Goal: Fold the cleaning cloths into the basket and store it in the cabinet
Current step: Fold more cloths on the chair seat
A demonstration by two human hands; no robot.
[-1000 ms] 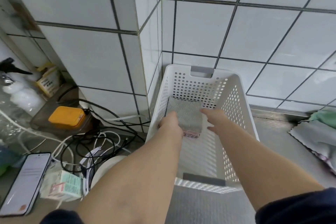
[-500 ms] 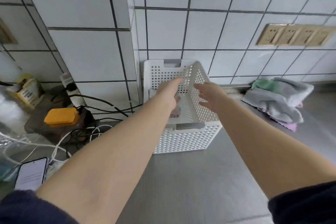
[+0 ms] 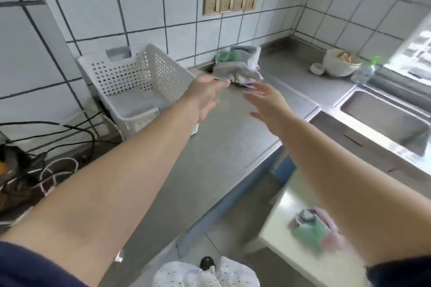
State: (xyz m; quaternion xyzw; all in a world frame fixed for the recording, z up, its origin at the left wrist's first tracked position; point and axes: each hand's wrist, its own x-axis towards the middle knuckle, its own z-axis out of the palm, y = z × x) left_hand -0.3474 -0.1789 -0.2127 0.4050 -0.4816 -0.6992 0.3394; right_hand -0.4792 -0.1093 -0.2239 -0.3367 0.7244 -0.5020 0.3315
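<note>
Stainless steel forms the counter [image 3: 224,147], which runs from the tiled corner on the left to the sink [image 3: 382,121] on the right and carries everything relevant to the task. The white perforated basket [image 3: 137,91] stands against the wall at the left end, well placed to take folded items within arm's reach; its floor looks pale grey, and blur prevents telling whether anything lies inside. The pile of cleaning cloths [image 3: 238,67], grey with some green and a trace of pink, sits crumpled against the back wall just right of the basket, unfolded. Both arms are extended towards that pile, which suggests the next cloth is about to be collected. The left hand [image 3: 207,95] has its fingers stretched out straight, tips at or just short of the pile's near edge; contact cannot be confirmed, and it holds nothing. The right hand [image 3: 265,102] is spread flat, palm down, near the pile and likewise empty. A white pot [image 3: 340,63] stands beside the sink. Cables [image 3: 46,137] lie tangled at far left, partly cut off. The cabinet is not identifiable in this view. Motion blur softens the fingertips throughout.
</note>
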